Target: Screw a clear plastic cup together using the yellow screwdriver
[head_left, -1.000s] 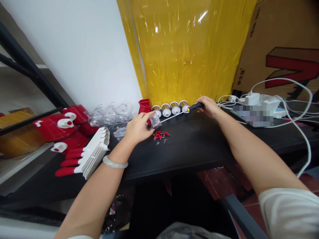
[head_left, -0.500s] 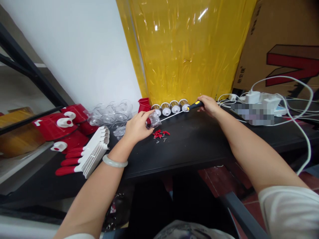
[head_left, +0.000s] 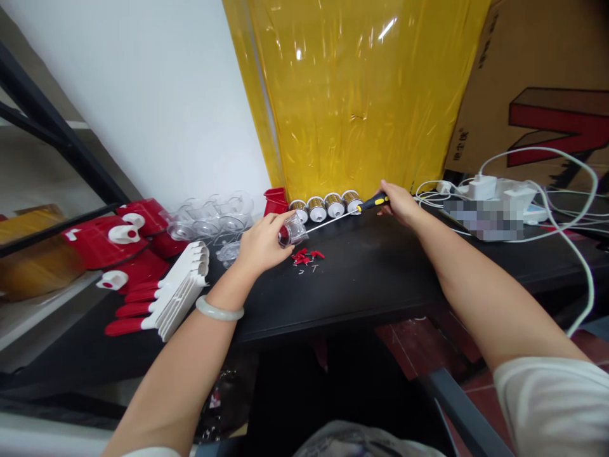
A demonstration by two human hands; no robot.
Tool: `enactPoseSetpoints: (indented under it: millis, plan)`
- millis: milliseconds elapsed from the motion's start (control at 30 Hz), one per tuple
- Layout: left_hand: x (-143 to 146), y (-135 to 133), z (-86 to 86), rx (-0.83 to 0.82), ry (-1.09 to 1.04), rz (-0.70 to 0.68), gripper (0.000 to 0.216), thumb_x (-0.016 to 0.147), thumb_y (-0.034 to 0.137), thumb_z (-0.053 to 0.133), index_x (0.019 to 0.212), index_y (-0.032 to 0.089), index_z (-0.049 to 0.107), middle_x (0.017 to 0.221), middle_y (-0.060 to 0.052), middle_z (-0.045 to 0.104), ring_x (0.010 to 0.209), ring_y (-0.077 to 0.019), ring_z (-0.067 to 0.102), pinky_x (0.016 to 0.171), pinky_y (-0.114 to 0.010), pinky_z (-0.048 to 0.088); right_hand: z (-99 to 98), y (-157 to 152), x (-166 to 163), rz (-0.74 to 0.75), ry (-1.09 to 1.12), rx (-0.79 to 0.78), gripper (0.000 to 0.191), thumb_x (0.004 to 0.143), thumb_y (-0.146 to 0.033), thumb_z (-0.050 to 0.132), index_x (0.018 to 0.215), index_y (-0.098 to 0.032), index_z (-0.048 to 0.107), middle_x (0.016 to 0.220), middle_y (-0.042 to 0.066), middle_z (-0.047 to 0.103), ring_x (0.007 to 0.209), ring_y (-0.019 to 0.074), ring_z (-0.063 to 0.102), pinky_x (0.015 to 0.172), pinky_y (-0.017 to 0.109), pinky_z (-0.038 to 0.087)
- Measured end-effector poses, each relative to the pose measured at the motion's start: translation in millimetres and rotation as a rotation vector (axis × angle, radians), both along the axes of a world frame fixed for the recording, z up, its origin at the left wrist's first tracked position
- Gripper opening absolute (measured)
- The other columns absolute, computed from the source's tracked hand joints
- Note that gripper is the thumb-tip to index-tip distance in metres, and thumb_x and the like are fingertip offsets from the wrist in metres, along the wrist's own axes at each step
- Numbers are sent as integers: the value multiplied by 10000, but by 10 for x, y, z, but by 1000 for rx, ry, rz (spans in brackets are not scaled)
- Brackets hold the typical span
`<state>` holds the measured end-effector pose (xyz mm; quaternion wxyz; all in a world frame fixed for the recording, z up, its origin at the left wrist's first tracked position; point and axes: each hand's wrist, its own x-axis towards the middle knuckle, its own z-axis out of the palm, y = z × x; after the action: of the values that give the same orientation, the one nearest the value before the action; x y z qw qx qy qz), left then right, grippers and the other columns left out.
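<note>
My left hand is closed around a clear plastic part with something red inside it, held above the black table. In my right hand is a screwdriver with a black and yellow handle; the fingers grip the handle's end. Its long thin shaft slants down to the left, and the tip meets the clear part, though the exact contact is hidden. Just below lie small red pieces and a few loose screws on the table.
Several white-ended cylinders and a red cup stand at the back. Clear plastic parts, red containers and white pieces with red handles are on the left. White cables and chargers lie right.
The fingers of my right hand have shifted slightly on the screwdriver handle. My left hand and the clear part stay in place.
</note>
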<state>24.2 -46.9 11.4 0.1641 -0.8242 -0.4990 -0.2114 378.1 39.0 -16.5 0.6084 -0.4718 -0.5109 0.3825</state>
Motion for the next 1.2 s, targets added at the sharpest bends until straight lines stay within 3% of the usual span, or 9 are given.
enactPoseSetpoints:
  millis: [167,300,467,567,700,867,1033,1133,1200]
  plan:
    - [-2,4,-12,4,-6,3,751,791,354,716,1494,326,452,1355,-56,620,1239,-303,587,902,-401,526,6,-39,11,43,36,54,143,753,-316,654,760,-232,538,562,-57,458,402,86,361,501,281,493]
    - [-4,7,-14,6,-6,4,753,789,357,719,1493,328,453,1361,-50,619,1234,-301,590,889,-401,530,44,-112,1,145,151,75,168,694,-300,621,824,-245,531,650,-40,503,477,111,452,514,273,492]
    - [-1,4,-2,6,1,9,753,787,360,716,1493,325,456,1348,-53,629,1221,-301,600,874,-397,532,44,-82,0,120,123,53,292,791,-517,619,814,-244,521,622,-26,514,491,131,488,510,273,473]
    - [2,-1,5,4,6,9,749,790,364,712,1492,327,457,1336,-49,632,1216,-299,603,870,-398,534,6,-16,19,60,4,10,423,816,-658,610,778,-247,521,489,-58,399,411,123,389,522,307,482]
    - [1,-4,6,6,4,3,745,795,360,710,1494,318,456,1353,-55,623,1238,-301,590,899,-398,527,-13,-6,34,41,-31,33,281,785,-463,697,753,-249,519,474,-73,361,406,106,319,541,318,495]
    - [-9,10,-7,0,1,7,753,794,360,713,1499,331,448,1343,-50,624,1229,-303,592,890,-397,530,34,-103,16,129,148,124,196,660,-298,660,815,-240,556,721,-18,517,567,123,494,527,268,503]
    - [-12,25,-18,1,3,4,766,792,354,721,1504,330,438,1371,-57,606,1241,-311,581,917,-400,523,31,-65,24,120,152,155,301,761,-502,676,772,-225,558,713,4,539,591,136,540,501,259,511]
    - [-12,25,-15,-8,4,9,764,796,356,720,1505,330,436,1354,-57,613,1234,-308,586,909,-397,527,-3,5,37,59,69,59,475,818,-680,613,723,-219,551,537,-22,469,438,113,448,464,276,488]
    - [-12,21,-12,-6,4,3,761,797,360,721,1503,324,440,1352,-58,615,1234,-306,586,914,-399,527,-22,33,38,24,6,30,459,823,-656,639,704,-221,553,451,-55,388,371,96,363,460,287,479]
